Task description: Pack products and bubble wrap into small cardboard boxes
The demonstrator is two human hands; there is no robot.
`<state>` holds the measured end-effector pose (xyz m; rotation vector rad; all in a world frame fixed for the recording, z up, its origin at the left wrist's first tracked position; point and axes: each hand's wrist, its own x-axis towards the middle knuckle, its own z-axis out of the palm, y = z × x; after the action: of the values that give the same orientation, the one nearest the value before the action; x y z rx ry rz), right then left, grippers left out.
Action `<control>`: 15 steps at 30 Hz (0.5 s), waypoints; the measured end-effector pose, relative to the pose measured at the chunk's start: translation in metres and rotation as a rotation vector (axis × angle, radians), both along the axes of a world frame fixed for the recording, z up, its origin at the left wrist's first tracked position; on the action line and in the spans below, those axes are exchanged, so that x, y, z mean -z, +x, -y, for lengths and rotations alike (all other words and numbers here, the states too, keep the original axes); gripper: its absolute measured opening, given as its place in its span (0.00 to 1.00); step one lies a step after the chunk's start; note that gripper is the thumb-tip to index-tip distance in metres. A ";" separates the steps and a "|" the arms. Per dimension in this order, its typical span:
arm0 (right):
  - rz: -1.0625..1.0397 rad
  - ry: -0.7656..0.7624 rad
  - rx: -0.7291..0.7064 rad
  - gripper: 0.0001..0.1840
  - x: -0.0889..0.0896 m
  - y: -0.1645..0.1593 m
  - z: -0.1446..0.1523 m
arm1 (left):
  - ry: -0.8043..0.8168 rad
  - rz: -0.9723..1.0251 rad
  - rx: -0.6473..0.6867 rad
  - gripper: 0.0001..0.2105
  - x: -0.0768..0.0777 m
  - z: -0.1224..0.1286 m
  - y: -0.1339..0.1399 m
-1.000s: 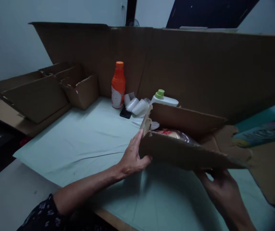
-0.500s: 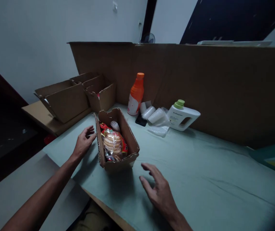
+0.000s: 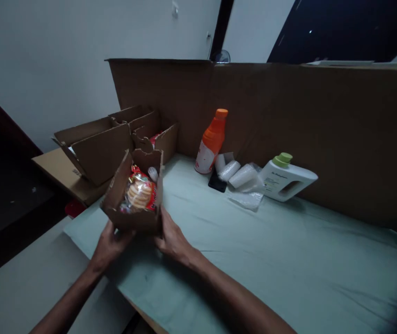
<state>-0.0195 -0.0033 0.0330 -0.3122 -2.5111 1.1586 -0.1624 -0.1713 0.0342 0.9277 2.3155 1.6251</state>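
Note:
Between my hands is a small open cardboard box [image 3: 134, 220], tilted and seemingly lifted off the table. My left hand [image 3: 110, 246] grips its near left underside, fingers partly hidden beneath. On the right, my right hand [image 3: 172, 236] clasps the near right corner, its thumb up along the side wall. Inside the box lies a clear and red packet of round biscuits [image 3: 140, 195]. Beside the packet, toward the back, sits a small whitish rolled item [image 3: 153, 174] whose kind I cannot make out.
Larger open cardboard boxes [image 3: 103, 148] stand at the back left. Along the cardboard screen [image 3: 306, 130] are an orange bottle [image 3: 213, 139], a black phone [image 3: 217, 182], bubble wrap [image 3: 245, 178] and a white jug with a green cap [image 3: 285, 181]. A pale green cloth [image 3: 254, 260] covers the table.
Both hands, apart from the box before, have closed on it. The box has moved left and turned, toward the larger boxes. The camera view has shifted slightly.

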 end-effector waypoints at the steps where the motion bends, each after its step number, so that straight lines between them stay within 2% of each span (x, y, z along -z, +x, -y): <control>1: 0.020 -0.024 -0.026 0.57 0.002 -0.020 0.000 | 0.011 -0.009 -0.042 0.26 -0.003 -0.002 -0.021; 4: 0.058 -0.062 -0.077 0.56 0.008 -0.069 -0.002 | 0.050 -0.062 -0.265 0.33 -0.008 -0.006 -0.064; 6: 0.068 -0.056 -0.086 0.54 0.012 -0.091 -0.005 | 0.054 -0.105 -0.398 0.34 -0.007 -0.007 -0.070; 7: 0.074 -0.050 -0.081 0.53 0.014 -0.099 -0.006 | 0.044 -0.127 -0.424 0.32 -0.005 -0.007 -0.067; 10: 0.071 -0.029 -0.055 0.51 0.018 -0.114 -0.010 | -0.048 -0.190 -0.325 0.24 0.003 -0.008 -0.046; 13: 0.051 -0.018 -0.060 0.51 0.020 -0.123 -0.014 | -0.135 -0.233 -0.171 0.23 0.010 -0.014 -0.034; 15: 0.039 0.006 -0.043 0.50 0.020 -0.127 -0.017 | -0.148 -0.259 -0.146 0.23 0.013 -0.018 -0.036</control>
<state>-0.1461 0.0133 0.0132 -0.2831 -2.5666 1.1726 -0.1987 -0.1533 0.0211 1.0090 2.6929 1.4313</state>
